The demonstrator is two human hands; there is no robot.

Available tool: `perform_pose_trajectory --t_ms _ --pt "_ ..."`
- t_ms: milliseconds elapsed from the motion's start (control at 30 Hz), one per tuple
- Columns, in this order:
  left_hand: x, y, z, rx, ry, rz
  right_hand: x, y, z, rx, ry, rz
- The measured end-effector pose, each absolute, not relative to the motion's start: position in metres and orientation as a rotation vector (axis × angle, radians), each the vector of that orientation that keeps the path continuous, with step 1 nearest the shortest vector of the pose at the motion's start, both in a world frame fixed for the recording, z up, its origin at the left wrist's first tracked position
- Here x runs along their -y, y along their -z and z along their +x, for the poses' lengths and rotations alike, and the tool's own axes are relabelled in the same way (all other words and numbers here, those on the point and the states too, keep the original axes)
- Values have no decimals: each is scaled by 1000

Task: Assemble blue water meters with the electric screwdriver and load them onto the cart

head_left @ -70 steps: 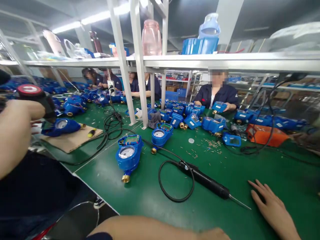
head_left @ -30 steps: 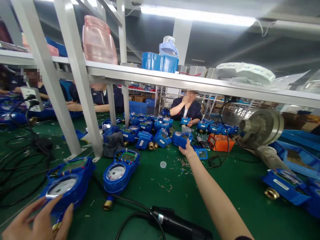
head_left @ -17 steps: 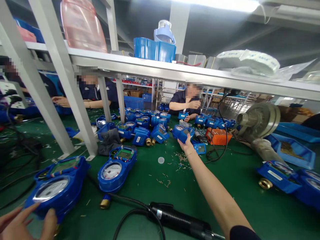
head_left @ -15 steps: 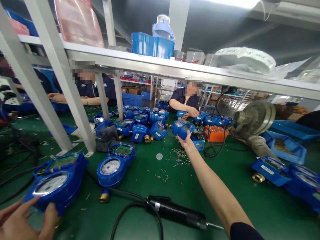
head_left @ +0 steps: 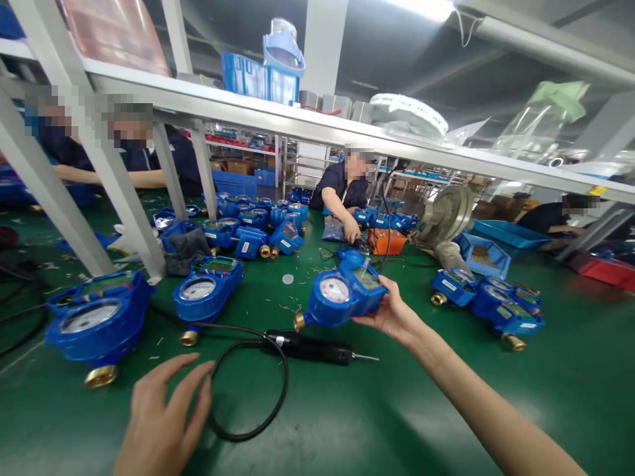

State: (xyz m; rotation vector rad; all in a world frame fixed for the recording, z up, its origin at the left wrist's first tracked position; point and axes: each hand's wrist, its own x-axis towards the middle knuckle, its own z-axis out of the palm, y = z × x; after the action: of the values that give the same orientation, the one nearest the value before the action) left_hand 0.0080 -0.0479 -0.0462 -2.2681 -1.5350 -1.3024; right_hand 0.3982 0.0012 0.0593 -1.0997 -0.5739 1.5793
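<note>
My right hand [head_left: 391, 314] grips a blue water meter [head_left: 342, 296] by its right end and holds it just above the green bench, dial up. My left hand [head_left: 163, 416] hovers open, fingers spread, over the bench beside the black cable loop [head_left: 248, 383]. A black electric screwdriver [head_left: 310, 347] lies on the bench below the held meter. Two more blue meters lie to the left: one [head_left: 96, 324] at the far left and one [head_left: 206, 294] closer to the middle.
White shelf posts [head_left: 124, 198] rise at the left. Several blue meters are heaped at the back [head_left: 248, 228] and lie at the right [head_left: 491, 304]. An orange box [head_left: 384, 241], a metal blower [head_left: 446, 211] and a blue tray [head_left: 483, 254] stand behind. A person across the bench reaches forward [head_left: 344, 198].
My right hand has pulled a blue meter from the far pile back toward me. My left hand has let go of the leftmost meter and moved right, toward the cable.
</note>
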Motion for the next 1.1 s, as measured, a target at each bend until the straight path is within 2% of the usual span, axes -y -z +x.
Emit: perform_pose_trajectory --t_ms 167,367,500,633,700,800,867,1100 --pt "78 30 56 1670 1370 -2600 65 -29 386 762 -1839 -1184" --pt "120 20 92 2043 1578 -3132 73 24 357 843 -2071 -1198" --pt "143 23 124 2517 2103 -2651 58 33 340 1034 -2082 -1149" --pt "149 26 147 2657 2431 -2172 43 23 341 1335 -2131 -1131" --pt "149 28 150 2698 2553 -2057 35 13 348 1667 -1914 -1249" --pt "151 28 150 2744 2679 -1987 17 3 361 2020 -1239 -1456" --pt "151 27 150 2775 2699 -1963 5 2 365 2102 -952 -1462" --pt "151 27 151 2781 2749 -1858 -24 31 343 2506 -726 -1277"
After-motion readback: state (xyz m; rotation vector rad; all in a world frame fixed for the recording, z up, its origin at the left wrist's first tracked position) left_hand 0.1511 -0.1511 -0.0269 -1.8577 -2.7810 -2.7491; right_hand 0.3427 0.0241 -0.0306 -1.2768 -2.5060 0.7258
